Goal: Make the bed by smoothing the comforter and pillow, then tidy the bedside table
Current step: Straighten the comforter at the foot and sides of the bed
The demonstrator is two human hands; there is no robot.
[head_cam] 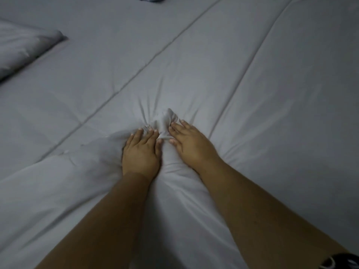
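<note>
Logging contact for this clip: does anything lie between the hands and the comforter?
Nothing visible does. The left hand and right hand press straight on the comforter, with a bunched fold of its own fabric raised between their fingertips. The pillow lies apart, at upper left.

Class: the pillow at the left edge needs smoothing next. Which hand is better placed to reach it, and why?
Probably the left. The pillow lies nearer the left hand; the right hand would have to cross over. Both press flat on the comforter.
</note>
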